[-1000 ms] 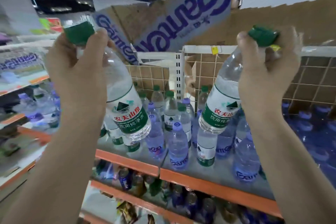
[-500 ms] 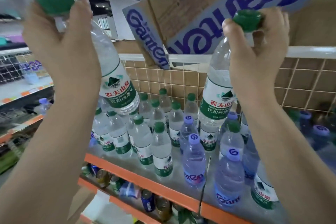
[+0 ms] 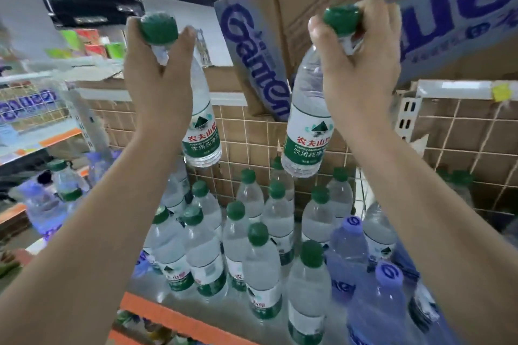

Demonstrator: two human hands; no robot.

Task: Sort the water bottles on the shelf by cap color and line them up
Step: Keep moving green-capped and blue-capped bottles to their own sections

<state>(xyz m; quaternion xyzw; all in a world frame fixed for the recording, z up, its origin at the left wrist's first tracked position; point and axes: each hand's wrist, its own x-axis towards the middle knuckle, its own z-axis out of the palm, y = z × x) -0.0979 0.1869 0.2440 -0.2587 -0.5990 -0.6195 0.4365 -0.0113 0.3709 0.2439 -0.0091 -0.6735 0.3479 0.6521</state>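
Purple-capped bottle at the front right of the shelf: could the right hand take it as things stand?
Probably not yet: the right hand already grips a green-capped clear bottle held above the shelf, though nothing blocks the purple-capped bottle.

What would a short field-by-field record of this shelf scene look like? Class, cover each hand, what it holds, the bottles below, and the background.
Left hand: grips the neck of a clear plastic green-capped bottle, raised above the shelf
Right hand: grips a second clear green-capped bottle at the neck, also raised
Metal shelf with orange edge: carries the standing bottles
Standing green-capped bottles: clustered left and centre
Purple-capped tinted bottles: at the right
Background: cardboard box with blue lettering
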